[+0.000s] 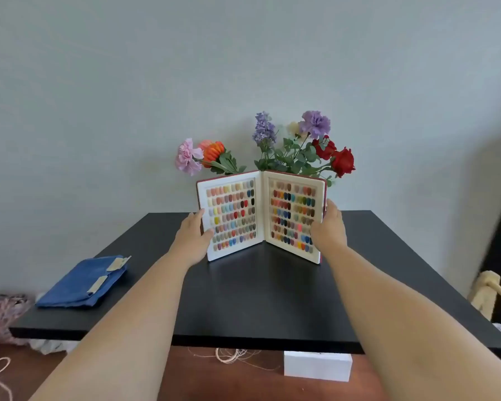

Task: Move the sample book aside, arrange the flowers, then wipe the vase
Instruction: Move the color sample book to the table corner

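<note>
Black table [243, 299] against pale wall. Sample book [261, 217] upright, open, hiding vase; left hand [193, 237] and right hand [329, 227] gripping its outer edges. Flowers [295, 146] behind, blue cloth [81, 282] far left of book. Nothing completed yet.

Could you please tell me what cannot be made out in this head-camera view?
- Vase: fully hidden behind the upright open sample book; only the flowers show above it.
- Book cover: faces away.
- Left hand and right hand: fingers behind the book's edges are hidden.
- Blue cloth labels: too small to read.

One sample book [261, 217], two hands [192, 238] [329, 231], one blue cloth [81, 283], seven flowers [315, 124].
</note>
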`<action>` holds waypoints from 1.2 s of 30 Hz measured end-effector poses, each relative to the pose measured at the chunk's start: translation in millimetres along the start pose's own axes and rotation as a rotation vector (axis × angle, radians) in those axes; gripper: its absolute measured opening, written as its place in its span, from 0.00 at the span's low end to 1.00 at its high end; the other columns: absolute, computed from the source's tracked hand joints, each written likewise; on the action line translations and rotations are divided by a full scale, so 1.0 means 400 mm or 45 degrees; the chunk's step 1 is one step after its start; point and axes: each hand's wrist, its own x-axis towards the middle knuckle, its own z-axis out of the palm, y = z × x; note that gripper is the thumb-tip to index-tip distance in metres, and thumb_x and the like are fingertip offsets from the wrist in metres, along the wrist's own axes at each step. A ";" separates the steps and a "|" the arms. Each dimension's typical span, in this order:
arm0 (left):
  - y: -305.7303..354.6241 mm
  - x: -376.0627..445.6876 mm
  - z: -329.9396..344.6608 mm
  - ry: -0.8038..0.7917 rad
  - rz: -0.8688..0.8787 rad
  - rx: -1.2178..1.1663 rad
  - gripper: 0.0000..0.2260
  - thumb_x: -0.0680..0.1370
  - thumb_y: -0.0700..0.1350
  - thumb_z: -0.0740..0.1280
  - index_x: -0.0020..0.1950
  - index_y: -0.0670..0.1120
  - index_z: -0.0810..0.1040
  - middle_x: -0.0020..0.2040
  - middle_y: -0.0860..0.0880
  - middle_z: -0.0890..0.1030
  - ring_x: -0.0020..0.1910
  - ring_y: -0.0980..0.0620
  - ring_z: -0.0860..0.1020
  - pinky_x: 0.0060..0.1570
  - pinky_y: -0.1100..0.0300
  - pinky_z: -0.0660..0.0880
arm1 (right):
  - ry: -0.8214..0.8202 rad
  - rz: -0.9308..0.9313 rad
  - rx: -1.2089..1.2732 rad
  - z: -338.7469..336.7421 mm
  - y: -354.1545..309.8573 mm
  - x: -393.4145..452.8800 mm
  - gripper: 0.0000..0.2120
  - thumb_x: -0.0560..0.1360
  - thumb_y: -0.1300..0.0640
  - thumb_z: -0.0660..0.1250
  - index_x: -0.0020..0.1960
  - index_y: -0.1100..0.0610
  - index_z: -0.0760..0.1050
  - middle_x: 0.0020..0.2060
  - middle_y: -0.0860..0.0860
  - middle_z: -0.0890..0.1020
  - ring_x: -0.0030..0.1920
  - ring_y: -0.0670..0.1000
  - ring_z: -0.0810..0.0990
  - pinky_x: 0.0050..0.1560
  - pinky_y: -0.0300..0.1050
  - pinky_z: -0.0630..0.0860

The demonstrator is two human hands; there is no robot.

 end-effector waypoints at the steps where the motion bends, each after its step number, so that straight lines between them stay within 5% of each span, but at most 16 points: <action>1: -0.005 0.003 0.003 0.029 -0.020 -0.027 0.27 0.82 0.50 0.61 0.79 0.57 0.53 0.79 0.48 0.58 0.76 0.45 0.61 0.71 0.43 0.63 | 0.009 0.036 0.037 0.009 0.001 0.000 0.26 0.76 0.64 0.59 0.69 0.44 0.62 0.61 0.48 0.73 0.57 0.53 0.78 0.50 0.56 0.81; 7: -0.059 0.049 0.050 0.160 -0.141 -0.299 0.30 0.83 0.48 0.60 0.79 0.58 0.47 0.80 0.48 0.57 0.76 0.45 0.62 0.70 0.44 0.65 | 0.179 0.111 0.238 0.080 0.066 0.022 0.15 0.81 0.53 0.58 0.66 0.41 0.65 0.58 0.44 0.77 0.55 0.51 0.80 0.50 0.54 0.81; 15: -0.120 0.145 0.114 0.126 0.167 -0.478 0.25 0.83 0.58 0.54 0.70 0.74 0.42 0.74 0.54 0.70 0.66 0.51 0.76 0.59 0.52 0.74 | 0.360 0.109 0.471 0.153 0.142 0.057 0.11 0.79 0.41 0.54 0.62 0.33 0.63 0.50 0.35 0.78 0.51 0.45 0.81 0.49 0.53 0.81; 19: -0.164 0.180 0.135 0.144 0.190 -0.393 0.26 0.80 0.61 0.52 0.71 0.73 0.39 0.69 0.52 0.75 0.60 0.51 0.80 0.51 0.56 0.78 | 0.364 0.093 0.463 0.179 0.166 0.056 0.10 0.80 0.41 0.55 0.61 0.32 0.63 0.50 0.33 0.77 0.52 0.44 0.81 0.49 0.50 0.81; 25: -0.177 0.190 0.156 0.120 0.286 -0.425 0.26 0.82 0.58 0.54 0.74 0.73 0.43 0.68 0.66 0.70 0.59 0.61 0.76 0.53 0.52 0.80 | 0.320 0.056 0.401 0.202 0.175 0.060 0.11 0.81 0.45 0.56 0.60 0.32 0.61 0.51 0.34 0.77 0.53 0.45 0.80 0.50 0.53 0.81; 36: -0.173 0.201 0.131 -0.052 0.377 -0.290 0.39 0.81 0.47 0.64 0.74 0.71 0.38 0.73 0.59 0.68 0.66 0.52 0.75 0.58 0.44 0.78 | 0.180 -0.001 0.212 0.223 0.154 0.052 0.13 0.80 0.50 0.59 0.60 0.37 0.59 0.55 0.41 0.76 0.53 0.47 0.79 0.52 0.55 0.80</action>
